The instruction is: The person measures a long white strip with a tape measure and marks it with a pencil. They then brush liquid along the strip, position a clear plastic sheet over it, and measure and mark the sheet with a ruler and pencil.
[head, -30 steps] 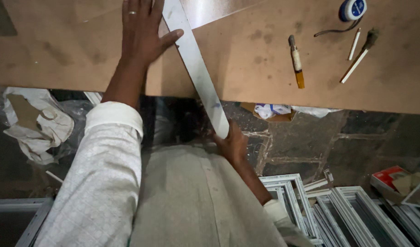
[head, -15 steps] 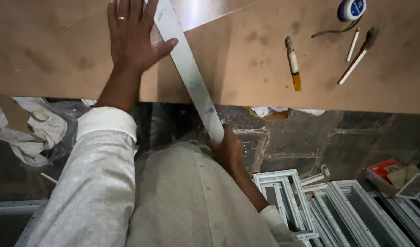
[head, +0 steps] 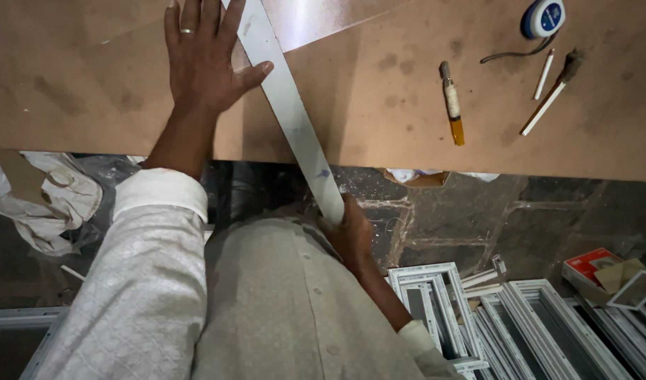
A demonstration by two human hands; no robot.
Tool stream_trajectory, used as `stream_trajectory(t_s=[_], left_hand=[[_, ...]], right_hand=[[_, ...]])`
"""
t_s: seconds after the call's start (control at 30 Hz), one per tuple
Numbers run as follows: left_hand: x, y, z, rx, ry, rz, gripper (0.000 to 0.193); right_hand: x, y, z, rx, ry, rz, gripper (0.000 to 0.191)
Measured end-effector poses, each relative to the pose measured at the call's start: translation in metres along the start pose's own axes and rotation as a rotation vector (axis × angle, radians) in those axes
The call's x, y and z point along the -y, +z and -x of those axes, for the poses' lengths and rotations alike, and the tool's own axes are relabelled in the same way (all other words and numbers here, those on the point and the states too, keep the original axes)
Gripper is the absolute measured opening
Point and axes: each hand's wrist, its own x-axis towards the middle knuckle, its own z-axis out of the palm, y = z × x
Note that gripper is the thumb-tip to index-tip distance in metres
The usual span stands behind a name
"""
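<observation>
On brown board (head: 379, 105), both hands steady a metal strip (head: 287, 112).

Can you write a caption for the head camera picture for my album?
Left hand flat on brown board, right hand gripping long metal strip.

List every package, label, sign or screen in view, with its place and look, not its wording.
Small box: on the stone floor at lower right, beside the white frames; flat, rectangular, red and white.
Label on the tape measure: top right of the brown board; round, blue on a white case.
</observation>
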Motion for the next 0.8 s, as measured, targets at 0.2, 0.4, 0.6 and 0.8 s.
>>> stream_trajectory(t_s=[0.2,0.4,0.6,0.8], left_hand=[[-0.003,-0.007,-0.002,-0.029,0.021,0.012,0.098],[-0.018,-0.034,-0.001,-0.064,0.069,-0.132,0.094],[-0.046,-0.05,-0.032,0.241,-0.137,-0.236,0.122],[-0.048,-0.039,-0.034,0.234,-0.19,-0.104,0.133]], right_hand=[[0.006,-0.003,-0.003,0.032,0.029,0.033,0.062],[0.011,-0.007,-0.003,0.107,0.16,0.02,0.063],[-0.002,0.002,-0.002,0.041,0.051,0.042,0.064],[-0.023,0.017,-0.001,0.05,0.007,0.06,0.07]])
